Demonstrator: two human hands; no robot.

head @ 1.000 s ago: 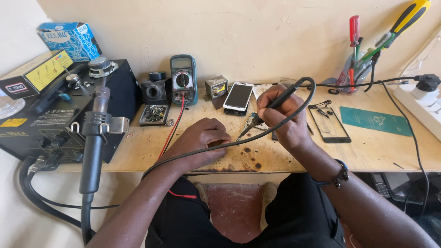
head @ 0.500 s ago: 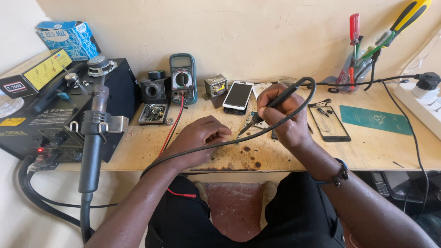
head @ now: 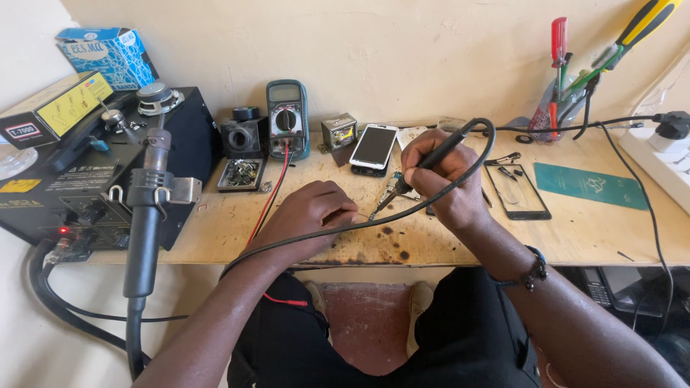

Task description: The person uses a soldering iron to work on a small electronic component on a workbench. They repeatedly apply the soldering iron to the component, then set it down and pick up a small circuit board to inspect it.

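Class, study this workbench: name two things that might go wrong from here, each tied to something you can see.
1. The soldering iron in the right hand works close to the left hand; a slip might burn the fingers.
2. The iron's black cable lies across the left forearm and bench edge, which already shows scorch marks; a snag might jerk the tip off target.

Both forearms reach forward over the wooden bench (head: 215,237). The left hand (head: 309,212) rests knuckles-up on the bench near its front edge, fingers curled under in a loose fist and pressed down near the middle. The right hand (head: 438,176) sits further back on the bench, just right of the left, fingers pinched in a pen grip, wrist bent and wearing a dark beaded band.
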